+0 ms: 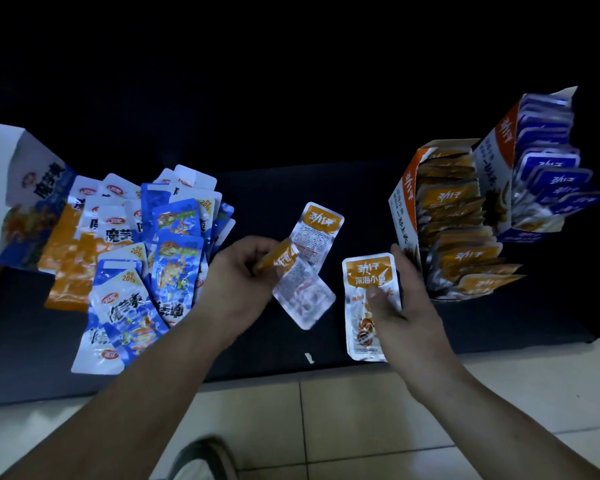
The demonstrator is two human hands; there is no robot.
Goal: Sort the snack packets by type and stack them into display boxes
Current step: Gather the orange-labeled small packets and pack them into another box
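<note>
My left hand (239, 275) pinches an orange-topped fish snack packet (303, 296) by its upper end, back side showing. My right hand (400, 299) holds another orange fish packet (364, 292) face up, thumb pressed on its front. A third orange packet (317, 233) lies on the dark surface just behind them. To the right stands an open display box (404, 202) filled with orange packets (454, 220), and beside it a second box (503, 133) of blue packets (555, 174). A loose pile of blue and orange konjac packets (136, 254) lies at the left.
An open white and blue display box (18, 188) lies on its side at the far left behind the pile. The dark mat (499, 323) ends near me at a pale tiled floor (343, 410). A small white scrap (309, 357) lies near the mat's edge. A shoe (201, 459) shows below.
</note>
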